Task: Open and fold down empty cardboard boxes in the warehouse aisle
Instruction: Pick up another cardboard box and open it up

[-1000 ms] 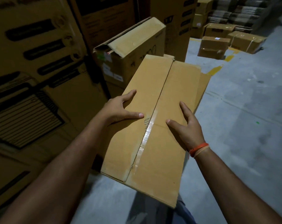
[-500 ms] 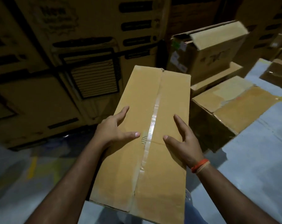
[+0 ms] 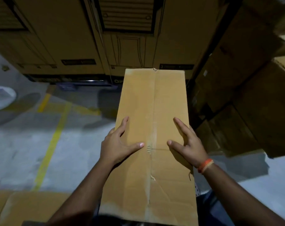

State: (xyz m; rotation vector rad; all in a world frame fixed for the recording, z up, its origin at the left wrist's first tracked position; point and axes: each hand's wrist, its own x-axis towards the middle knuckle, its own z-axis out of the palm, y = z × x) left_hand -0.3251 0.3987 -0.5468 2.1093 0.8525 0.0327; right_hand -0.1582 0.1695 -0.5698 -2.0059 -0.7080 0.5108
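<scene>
1. Our left hand (image 3: 120,142) holds the box (image 3: 152,128) at its left edge, thumb and forefinger spread wide on the top face, the other fingers going over the side, where we cannot see them.
2. Our right hand (image 3: 190,145), with an orange wristband (image 3: 205,165), mirrors this hold at the right edge.
3. The box is carried lengthwise in front of us, above the floor (image 3: 20,144), its taped seam (image 3: 153,111) closed.
4. Risk: the grip is shallow and sits near the middle, so the far end could dip and the box slide out.
5. Risk: the stacked cartons (image 3: 138,38) stand close ahead; the far end could strike them as we turn.
6. Risk: flat cardboard (image 3: 32,207) lies near our feet and could slip underfoot.
</scene>
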